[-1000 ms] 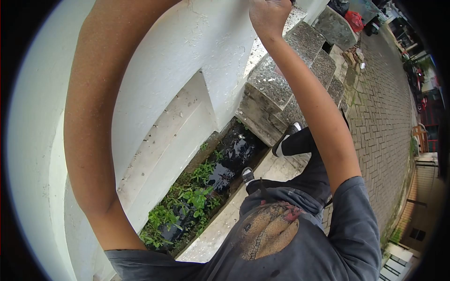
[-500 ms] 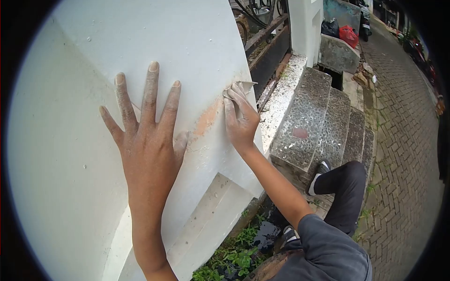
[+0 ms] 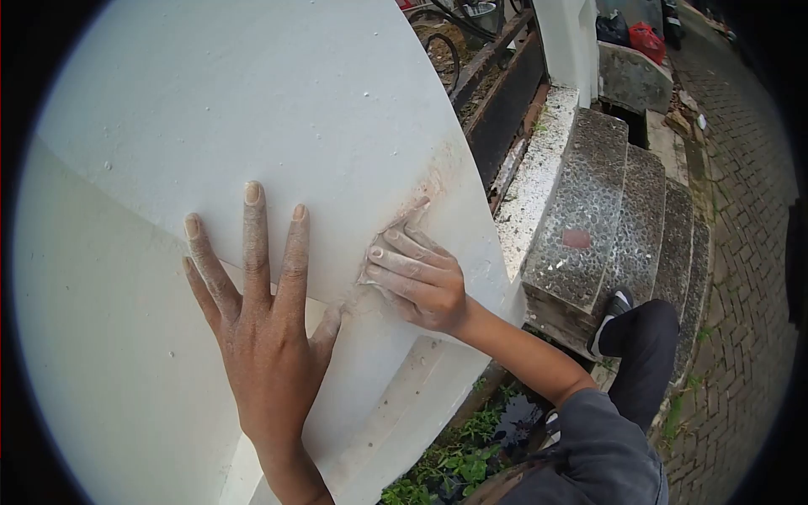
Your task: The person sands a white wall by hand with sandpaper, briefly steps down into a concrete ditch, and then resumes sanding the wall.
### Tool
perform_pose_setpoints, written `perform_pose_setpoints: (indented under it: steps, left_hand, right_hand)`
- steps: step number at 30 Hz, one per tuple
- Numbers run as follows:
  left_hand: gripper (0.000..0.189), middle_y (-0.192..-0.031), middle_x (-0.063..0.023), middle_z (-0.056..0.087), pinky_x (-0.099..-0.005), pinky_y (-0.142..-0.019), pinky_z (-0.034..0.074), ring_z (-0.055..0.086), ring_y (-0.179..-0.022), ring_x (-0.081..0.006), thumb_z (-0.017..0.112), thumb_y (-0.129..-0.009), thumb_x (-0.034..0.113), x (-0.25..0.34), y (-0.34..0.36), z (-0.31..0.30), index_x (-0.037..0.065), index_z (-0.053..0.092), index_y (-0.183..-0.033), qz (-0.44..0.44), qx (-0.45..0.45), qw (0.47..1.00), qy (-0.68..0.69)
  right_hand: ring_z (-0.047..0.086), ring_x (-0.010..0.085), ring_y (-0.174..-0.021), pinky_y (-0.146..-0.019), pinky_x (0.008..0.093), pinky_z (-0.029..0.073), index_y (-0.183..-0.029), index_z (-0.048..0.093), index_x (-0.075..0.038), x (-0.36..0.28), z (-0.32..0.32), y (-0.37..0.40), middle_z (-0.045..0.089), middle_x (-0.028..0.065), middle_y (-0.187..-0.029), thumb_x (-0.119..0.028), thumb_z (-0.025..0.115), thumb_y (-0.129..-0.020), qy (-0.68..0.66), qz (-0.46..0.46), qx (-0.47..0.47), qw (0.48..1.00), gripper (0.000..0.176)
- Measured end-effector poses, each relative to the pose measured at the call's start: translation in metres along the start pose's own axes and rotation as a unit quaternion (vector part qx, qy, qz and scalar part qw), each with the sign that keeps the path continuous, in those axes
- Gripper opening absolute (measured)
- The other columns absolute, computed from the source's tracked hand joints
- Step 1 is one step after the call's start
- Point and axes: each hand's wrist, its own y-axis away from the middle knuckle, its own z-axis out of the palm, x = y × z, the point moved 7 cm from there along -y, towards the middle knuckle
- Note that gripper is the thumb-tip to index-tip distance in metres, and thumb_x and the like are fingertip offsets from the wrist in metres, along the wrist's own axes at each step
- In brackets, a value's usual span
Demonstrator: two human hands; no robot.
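Near wall edge (image 3: 468, 160) | right hand (image 3: 426, 288) curled over sheet (image 3: 409, 214) | left hand (image 3: 271, 341) splayed — open wall (image 3: 252, 93) above

I see soft, bright daylight on the smooth white painted wall (image 3: 278, 101), with dark curved distortion at edges

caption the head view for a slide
Left hand spread on a white wall, right hand pressing a thin sheet to it, near steps

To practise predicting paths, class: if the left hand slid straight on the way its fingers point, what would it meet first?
Its way looks free: ahead of the left hand, the white wall runs to the picture's top edge, marked by small specks; how far they stand out is unclear.
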Motion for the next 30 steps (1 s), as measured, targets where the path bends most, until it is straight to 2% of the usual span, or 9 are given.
perform_pose_setpoints:
  steps: [4,6,9,12,16,19,23,27,30]
  left_hand:
    - [0.090,-0.152,0.0045,0.022,-0.0482,-0.115,0.019,0.008,-0.141,-0.0317,0.069,-0.058,0.001,-0.003,0.000,-0.002,0.028,0.039,-0.138,0.027,-0.019,0.999,-0.020]
    - [0.090,-0.152,0.0028,0.021,-0.0484,-0.114,0.019,0.009,-0.141,-0.0321,0.048,-0.060,-0.015,-0.004,0.000,-0.003,0.026,0.037,-0.140,0.040,-0.013,0.999,-0.007]
    - [0.091,-0.152,0.0026,0.021,-0.0484,-0.115,0.018,0.010,-0.141,-0.0316,0.042,-0.060,-0.018,-0.009,0.002,-0.002,0.025,0.038,-0.140,0.053,0.003,0.998,-0.022]
    - [0.092,-0.152,0.0022,0.021,-0.0475,-0.115,0.018,0.010,-0.141,-0.0312,0.041,-0.058,-0.019,-0.008,0.003,-0.004,0.023,0.039,-0.139,0.049,0.019,0.998,-0.030]
    - [0.090,-0.152,0.0029,0.021,-0.0478,-0.115,0.018,0.010,-0.141,-0.0308,0.041,-0.058,-0.019,-0.006,0.000,-0.003,0.023,0.040,-0.138,0.048,0.003,0.998,-0.035]
    - [0.090,-0.152,0.0036,0.021,-0.0479,-0.114,0.019,0.010,-0.141,-0.0307,0.041,-0.059,-0.019,-0.006,0.001,0.000,0.023,0.039,-0.139,0.054,0.004,0.998,-0.042]
    - [0.092,-0.152,0.0044,0.022,-0.0470,-0.114,0.021,0.009,-0.141,-0.0303,0.040,-0.059,-0.020,-0.005,0.004,0.001,0.024,0.038,-0.139,0.049,-0.002,0.998,-0.039]
    - [0.092,-0.152,0.0051,0.022,-0.0465,-0.114,0.022,0.009,-0.142,-0.0298,0.039,-0.059,-0.021,-0.005,0.002,0.002,0.025,0.037,-0.140,0.047,0.001,0.998,-0.049]
    - [0.093,-0.152,0.0059,0.022,-0.0464,-0.113,0.024,0.009,-0.142,-0.0296,0.039,-0.059,-0.021,-0.005,0.003,0.001,0.025,0.037,-0.140,0.053,0.006,0.997,-0.047]
  right_hand:
    - [0.057,0.0347,-0.111,-0.095,0.0425,0.045,-0.095,0.068,0.003,0.058,-0.024,-0.018,0.065,0.0174,-0.106,0.004,0.063,-0.078,0.046,0.134,0.143,0.980,0.018]
    - [0.058,0.0329,-0.110,-0.096,0.0441,0.044,-0.093,0.069,-0.002,0.002,0.007,-0.009,0.067,0.0121,-0.105,-0.003,0.067,-0.075,0.060,0.051,0.066,0.995,0.018]
    - [0.058,0.0336,-0.109,-0.095,0.0444,0.045,-0.091,0.070,-0.003,-0.019,0.021,0.001,0.067,0.0113,-0.103,-0.002,0.067,-0.073,0.011,-0.040,-0.032,0.999,0.019]
    - [0.058,0.0360,-0.110,-0.094,0.0439,0.046,-0.092,0.067,0.004,0.056,-0.020,-0.016,0.066,0.0201,-0.102,0.004,0.060,-0.080,0.108,0.113,0.130,0.979,0.014]
    - [0.058,0.0326,-0.110,-0.094,0.0458,0.045,-0.094,0.069,-0.003,-0.027,0.025,0.002,0.067,0.0118,-0.104,-0.004,0.069,-0.072,0.019,0.004,0.005,1.000,0.022]
    - [0.059,0.0320,-0.108,-0.094,0.0443,0.046,-0.094,0.070,-0.004,-0.001,0.013,0.000,0.067,0.0107,-0.103,-0.003,0.069,-0.071,0.046,-0.059,0.003,0.997,0.023]
    - [0.058,0.0350,-0.110,-0.095,0.0454,0.045,-0.095,0.069,-0.002,0.024,-0.001,-0.010,0.066,0.0124,-0.104,-0.002,0.066,-0.075,0.099,0.059,0.116,0.987,0.020]
    - [0.057,0.0360,-0.111,-0.095,0.0462,0.044,-0.094,0.068,-0.002,-0.020,0.021,0.001,0.066,0.0121,-0.105,-0.003,0.067,-0.072,0.036,-0.065,-0.043,0.996,0.022]
    - [0.059,0.0347,-0.107,-0.094,0.0440,0.045,-0.092,0.068,0.000,0.049,-0.019,-0.010,0.066,0.0143,-0.104,-0.001,0.067,-0.072,0.118,0.078,0.068,0.988,0.020]
